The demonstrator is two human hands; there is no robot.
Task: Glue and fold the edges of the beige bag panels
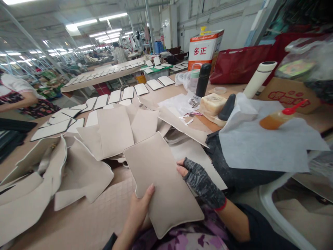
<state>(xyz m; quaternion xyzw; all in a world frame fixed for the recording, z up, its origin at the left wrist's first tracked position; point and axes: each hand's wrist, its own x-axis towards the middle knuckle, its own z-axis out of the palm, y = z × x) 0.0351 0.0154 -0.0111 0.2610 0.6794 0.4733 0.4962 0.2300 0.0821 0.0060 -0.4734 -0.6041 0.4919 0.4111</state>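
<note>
A beige, leather-like flat panel (162, 180) with rounded corners and a raised edge is tilted in front of me. My left hand (142, 205), bare, grips its left edge with the thumb lying on top; the other fingers are hidden beneath. On the far right edge, my right hand (197, 177) in a grey fingerless glove with a red cuff pinches the panel between thumb and fingers. Just beyond it lies a loose pile of similar beige pieces (116, 130). More folded beige pieces (80, 173) rest to the left.
Rows of white dark-edged flaps (127, 93) line the table's far side. At right are a black thermos (203, 80), a white bottle (260, 80), a yellowish block (212, 104), white paper (260, 149) and a red-tipped glue bottle (275, 119). Another person (22, 93) is at far left.
</note>
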